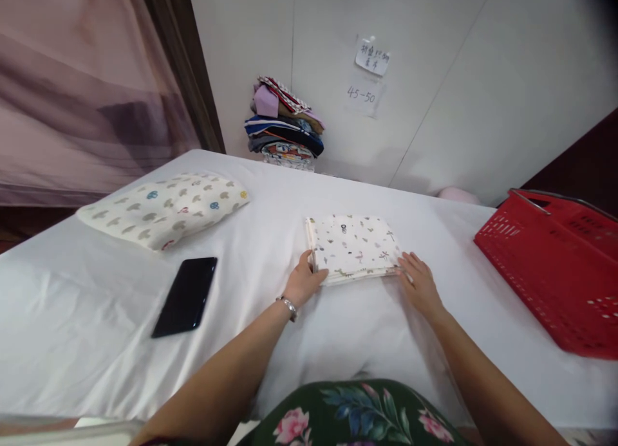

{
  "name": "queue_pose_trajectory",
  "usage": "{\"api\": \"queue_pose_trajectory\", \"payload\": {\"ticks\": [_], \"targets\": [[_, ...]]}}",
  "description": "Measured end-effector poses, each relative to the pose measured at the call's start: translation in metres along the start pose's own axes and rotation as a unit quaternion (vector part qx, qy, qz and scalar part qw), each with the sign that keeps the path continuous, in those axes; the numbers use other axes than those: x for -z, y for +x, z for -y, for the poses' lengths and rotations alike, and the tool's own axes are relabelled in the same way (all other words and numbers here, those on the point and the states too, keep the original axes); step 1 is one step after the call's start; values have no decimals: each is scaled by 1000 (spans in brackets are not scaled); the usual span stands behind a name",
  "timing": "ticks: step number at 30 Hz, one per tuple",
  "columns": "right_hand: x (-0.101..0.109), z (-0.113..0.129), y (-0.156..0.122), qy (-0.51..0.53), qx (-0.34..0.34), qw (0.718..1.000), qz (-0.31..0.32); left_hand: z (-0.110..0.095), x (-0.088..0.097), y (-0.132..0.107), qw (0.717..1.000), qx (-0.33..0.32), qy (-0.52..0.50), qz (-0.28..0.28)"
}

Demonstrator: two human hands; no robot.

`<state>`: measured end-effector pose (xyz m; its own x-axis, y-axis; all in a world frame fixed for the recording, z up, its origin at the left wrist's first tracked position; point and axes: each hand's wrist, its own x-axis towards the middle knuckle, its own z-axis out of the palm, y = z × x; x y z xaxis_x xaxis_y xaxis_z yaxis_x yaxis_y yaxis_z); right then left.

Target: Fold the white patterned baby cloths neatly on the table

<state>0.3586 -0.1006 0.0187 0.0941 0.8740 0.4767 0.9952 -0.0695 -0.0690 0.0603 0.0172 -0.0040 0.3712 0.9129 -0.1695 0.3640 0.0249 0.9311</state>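
The folded cloth [355, 243] lies on the bench [275, 208]; left hand [303, 282] cups its eight-o'clock corner, grip unclear, right hand [421, 288] touches four o'clock, fingers open. Uneven tugging could skew the layers.

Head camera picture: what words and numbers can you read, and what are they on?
"45-50": handwritten on the lower pale rectangular sheet, on the pale grey wall.
"折叠" seems to start the handwriting on the upper white paper sheet; the rest is too blurred.
The folded white printed cloth shows no readable words.
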Motion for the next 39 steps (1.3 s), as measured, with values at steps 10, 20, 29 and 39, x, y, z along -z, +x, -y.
{"api": "queue_pose_trajectory", "payload": {"ticks": [10, 20, 29, 39], "targets": [[-7, 63, 23, 132, 109, 985, 2, -6, 3, -11, 950, -149, 231, -147], [-6, 68, 30, 133, 121, 982, 53, -8, -2, -15, 866, -397, 290, -91], [-8, 69, 29, 165, 102, 980, 49, -4, -3, -12, 873, -391, 278, -88], [-13, 71, 20, 149, 92, 985, 7, -9, -1, -14, 865, -411, 272, -98]]}}
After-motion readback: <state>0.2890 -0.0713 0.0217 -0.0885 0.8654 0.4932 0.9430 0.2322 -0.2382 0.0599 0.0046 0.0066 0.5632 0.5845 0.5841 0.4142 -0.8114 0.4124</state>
